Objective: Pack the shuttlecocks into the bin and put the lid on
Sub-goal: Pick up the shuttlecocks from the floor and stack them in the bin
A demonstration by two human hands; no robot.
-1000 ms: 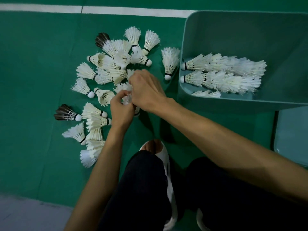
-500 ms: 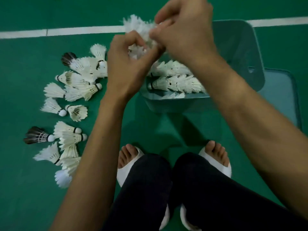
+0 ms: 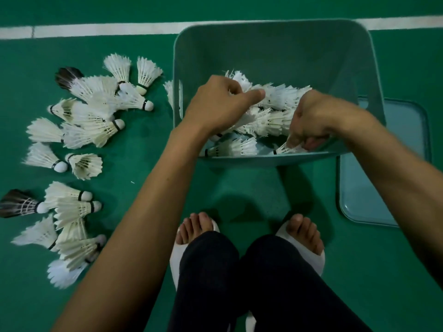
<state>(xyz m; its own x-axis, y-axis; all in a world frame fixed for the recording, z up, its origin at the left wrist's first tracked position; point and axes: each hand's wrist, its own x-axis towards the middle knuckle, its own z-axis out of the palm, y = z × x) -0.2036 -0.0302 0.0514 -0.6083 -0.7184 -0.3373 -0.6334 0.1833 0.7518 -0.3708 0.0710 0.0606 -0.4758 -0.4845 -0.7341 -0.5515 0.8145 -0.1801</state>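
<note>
The teal bin [image 3: 275, 23] stands on the green floor with several white shuttlecocks [image 3: 275, 121] lying in rows inside it. Both of my hands are down in the bin. My left hand [image 3: 219, 105] is curled round a nested row of shuttlecocks, thumb stretched to the right. My right hand [image 3: 316, 118], near the bin's front wall, pinches the feathers of a shuttlecock [image 3: 286, 148]. Several loose shuttlecocks [image 3: 84, 118] lie on the floor to the left, two with dark feathers [image 3: 16, 203]. The flat teal lid [image 3: 383, 176] lies right of the bin.
A white court line [image 3: 100, 31] runs across the floor behind the bin. My feet in white slippers [image 3: 316, 257] and my dark-trousered knees [image 3: 239, 283] are just in front of the bin.
Both hands gathered shuttlecocks from the floor pile, lifted them up, and have come down into the bin with them. The view shifted right toward the bin.
</note>
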